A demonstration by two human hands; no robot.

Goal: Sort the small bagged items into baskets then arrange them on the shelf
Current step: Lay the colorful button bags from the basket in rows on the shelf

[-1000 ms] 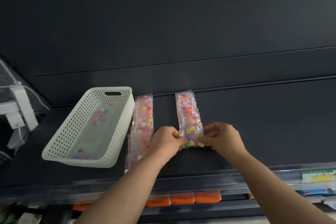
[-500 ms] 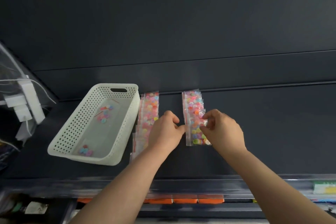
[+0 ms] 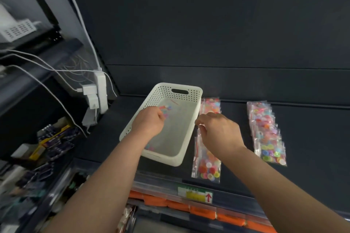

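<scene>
I see a dark shelf point(image 3: 312, 130) with a white perforated basket point(image 3: 162, 93) standing on its left part. Just beside the basket's right wall lies a row of overlapping clear button bags point(image 3: 208, 168). A second row point(image 3: 265, 130) lies farther right, apart from the first.

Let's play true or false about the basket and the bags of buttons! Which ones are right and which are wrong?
1. The white basket stands left of the near row and the far row of button bags. True.
2. The left hand reaches into the basket. True.
3. The basket is full to the top. False: only a few bags lie on its bottom.
4. The right hand is over the far row. False: it is over the near row.
5. The packs lower down are orange. True.
</scene>
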